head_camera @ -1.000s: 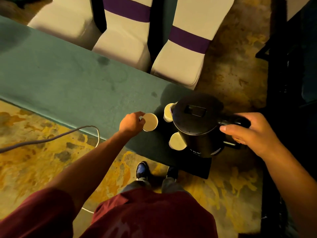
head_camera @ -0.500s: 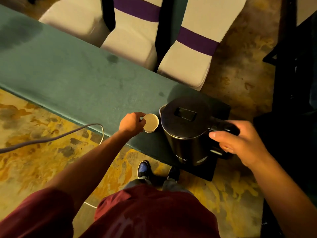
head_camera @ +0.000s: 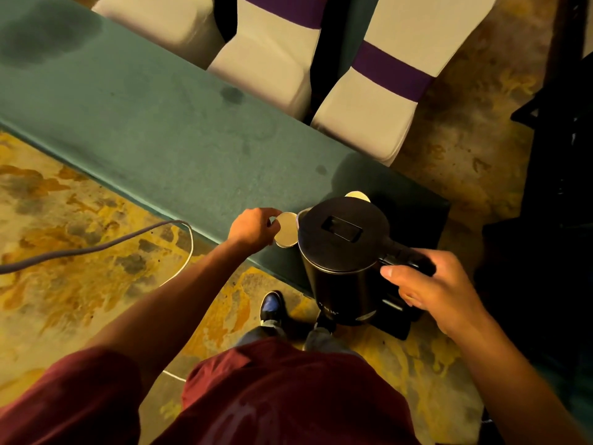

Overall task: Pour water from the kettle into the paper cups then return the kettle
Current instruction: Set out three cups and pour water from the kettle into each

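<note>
A black electric kettle point(head_camera: 341, 248) hangs above the near right end of the green table point(head_camera: 144, 130), its lid shut and its spout pointing left. My right hand point(head_camera: 430, 290) grips its handle. My left hand point(head_camera: 255, 228) holds a white paper cup point(head_camera: 286, 230) upright on the table, right beside the spout. The rim of a second paper cup point(head_camera: 356, 195) peeks out behind the kettle. Any other cups are hidden under the kettle.
A black tray or mat point(head_camera: 417, 220) lies at the table's right end under the kettle. White chairs with purple bands point(head_camera: 378, 101) stand beyond the table. A cable point(head_camera: 96, 248) trails over the patterned floor on the left. Dark furniture point(head_camera: 558, 155) stands at the right.
The kettle has moved left, from over the cups toward the one in my left hand, covering the near cup. My left hand has stayed on its cup.
</note>
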Available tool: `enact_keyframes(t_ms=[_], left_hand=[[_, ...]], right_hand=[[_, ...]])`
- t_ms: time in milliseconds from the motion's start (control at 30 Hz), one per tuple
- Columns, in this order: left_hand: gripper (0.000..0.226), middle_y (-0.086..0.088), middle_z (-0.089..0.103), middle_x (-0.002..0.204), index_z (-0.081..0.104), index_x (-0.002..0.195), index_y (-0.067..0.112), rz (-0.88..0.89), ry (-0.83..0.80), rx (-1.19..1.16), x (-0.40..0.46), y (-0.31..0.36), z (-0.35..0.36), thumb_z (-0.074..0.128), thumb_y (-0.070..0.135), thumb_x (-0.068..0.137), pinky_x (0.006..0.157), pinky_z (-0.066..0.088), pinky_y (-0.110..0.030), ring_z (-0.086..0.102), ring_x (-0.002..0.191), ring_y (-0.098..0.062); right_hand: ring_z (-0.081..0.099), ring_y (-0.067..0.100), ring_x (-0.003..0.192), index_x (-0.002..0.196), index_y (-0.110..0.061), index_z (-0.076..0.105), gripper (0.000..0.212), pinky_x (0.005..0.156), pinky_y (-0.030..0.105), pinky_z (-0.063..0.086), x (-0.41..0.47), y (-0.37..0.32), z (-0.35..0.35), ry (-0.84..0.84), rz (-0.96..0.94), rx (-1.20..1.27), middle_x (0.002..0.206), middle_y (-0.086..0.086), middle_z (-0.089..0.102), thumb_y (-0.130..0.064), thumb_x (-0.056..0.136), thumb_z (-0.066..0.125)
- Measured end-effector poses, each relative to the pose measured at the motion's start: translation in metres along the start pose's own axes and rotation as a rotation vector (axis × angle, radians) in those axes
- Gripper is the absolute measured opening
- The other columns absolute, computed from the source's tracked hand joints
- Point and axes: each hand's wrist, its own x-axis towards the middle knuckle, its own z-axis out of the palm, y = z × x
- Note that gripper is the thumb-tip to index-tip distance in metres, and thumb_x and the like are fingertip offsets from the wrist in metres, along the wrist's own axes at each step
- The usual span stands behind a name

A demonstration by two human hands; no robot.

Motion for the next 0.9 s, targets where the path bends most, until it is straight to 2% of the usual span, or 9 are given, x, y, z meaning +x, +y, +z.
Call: enact_keyframes(t_ms=[100, 333, 467, 567, 700, 800, 900], left_hand=[[0.030, 0.010, 0.064, 0.056, 0.071, 0.121, 0.027, 0.014, -0.004, -0.006, -0.001, 0.000, 0.000, 0.055, 0.030, 0.095, 0.065, 0.055, -0.029, 0.070, 0.062, -0.012], [0.030, 0.009, 0.066, 0.058, 0.070, 0.122, 0.027, 0.023, -0.018, -0.012, 0.000, 0.001, -0.003, 0.054, 0.028, 0.096, 0.063, 0.053, -0.027, 0.070, 0.061, -0.011], [0.029, 0.007, 0.067, 0.059, 0.071, 0.121, 0.026, 0.032, -0.009, -0.002, 0.000, -0.001, -0.003, 0.055, 0.030, 0.096, 0.063, 0.054, -0.028, 0.070, 0.060, -0.011], [0.028, 0.005, 0.069, 0.059, 0.072, 0.118, 0.029, 0.036, -0.007, -0.009, 0.000, -0.002, -0.002, 0.056, 0.034, 0.096, 0.062, 0.054, -0.027, 0.071, 0.060, -0.010], [0.025, 0.008, 0.064, 0.055, 0.074, 0.113, 0.032, 0.044, 0.015, -0.011, -0.001, -0.004, -0.001, 0.059, 0.035, 0.093, 0.047, 0.037, -0.017, 0.058, 0.048, 0.007], [0.025, 0.009, 0.060, 0.054, 0.075, 0.111, 0.033, 0.037, 0.034, -0.012, -0.003, -0.007, -0.002, 0.059, 0.039, 0.092, 0.045, 0.032, -0.016, 0.053, 0.044, 0.010], [0.025, 0.012, 0.056, 0.048, 0.075, 0.109, 0.032, 0.044, 0.025, -0.023, -0.007, -0.010, -0.003, 0.060, 0.039, 0.091, 0.044, 0.031, -0.016, 0.055, 0.049, 0.018]], right_hand=[[0.038, 0.008, 0.038, 0.057, -0.026, 0.060, 0.027, 0.041, 0.021, 0.029, 0.000, -0.003, 0.004, 0.014, -0.009, -0.012, 0.047, -0.009, 0.042, -0.042, 0.073, 0.075], [0.040, 0.007, 0.039, 0.063, -0.029, 0.068, 0.020, 0.043, 0.020, 0.031, -0.001, -0.006, 0.001, 0.009, -0.030, -0.034, 0.047, -0.010, 0.045, -0.044, 0.074, 0.075], [0.041, 0.010, 0.041, 0.067, -0.016, 0.065, 0.030, 0.045, 0.021, 0.030, -0.005, -0.005, -0.001, 0.016, -0.011, -0.017, 0.049, -0.007, 0.044, -0.044, 0.073, 0.076], [0.039, 0.007, 0.039, 0.062, -0.021, 0.062, 0.028, 0.043, 0.019, 0.030, -0.009, -0.006, 0.005, -0.001, -0.015, -0.002, 0.047, -0.009, 0.043, -0.043, 0.074, 0.075], [0.046, 0.000, 0.041, 0.059, -0.029, 0.066, 0.022, 0.042, 0.016, 0.034, -0.014, -0.009, 0.016, -0.033, -0.026, -0.007, 0.046, -0.012, 0.048, -0.033, 0.079, 0.074], [0.044, 0.002, 0.041, 0.059, -0.026, 0.065, 0.023, 0.043, 0.019, 0.034, -0.017, -0.010, 0.022, -0.030, -0.012, 0.012, 0.047, -0.010, 0.047, -0.029, 0.080, 0.072], [0.042, 0.002, 0.040, 0.056, -0.028, 0.064, 0.024, 0.043, 0.019, 0.032, -0.020, -0.007, 0.030, -0.025, -0.001, 0.013, 0.046, -0.010, 0.045, -0.029, 0.080, 0.072]])
